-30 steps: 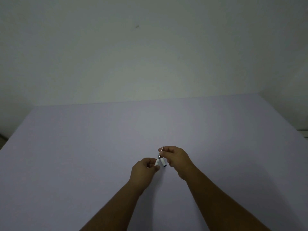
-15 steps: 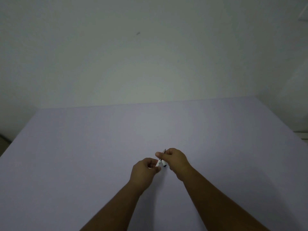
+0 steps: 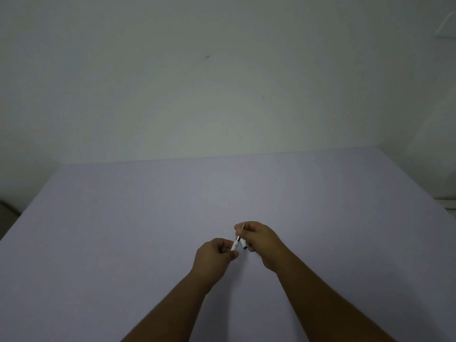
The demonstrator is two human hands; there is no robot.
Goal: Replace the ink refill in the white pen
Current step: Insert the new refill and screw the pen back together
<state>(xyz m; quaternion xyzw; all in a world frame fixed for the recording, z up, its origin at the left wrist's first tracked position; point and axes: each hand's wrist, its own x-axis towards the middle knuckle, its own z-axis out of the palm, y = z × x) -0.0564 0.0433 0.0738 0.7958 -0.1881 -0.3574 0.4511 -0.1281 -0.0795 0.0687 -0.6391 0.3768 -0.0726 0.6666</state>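
Note:
Both hands meet low in the middle of the head view, above the lavender table (image 3: 148, 218). My left hand (image 3: 214, 257) is closed around the white pen barrel (image 3: 234, 246), whose upper end sticks out toward the right hand. My right hand (image 3: 259, 240) pinches a thin refill (image 3: 240, 232) that runs from its fingertips down into the barrel's metal end. A second short white pen piece with a dark end (image 3: 243, 243) sits tucked in the right hand's lower fingers. Most of the barrel is hidden inside the left fist.
A plain pale wall (image 3: 222, 95) rises behind the table's far edge. A white bracket (image 3: 446, 25) shows at the top right corner. The table's left edge drops to a dark floor (image 3: 7, 213), and a white ledge (image 3: 449, 206) borders the right side.
The right hand pushed in toward the left hand half a second ago and has since drawn back up, so more of the thin refill shows above the barrel. The camera has tilted slightly.

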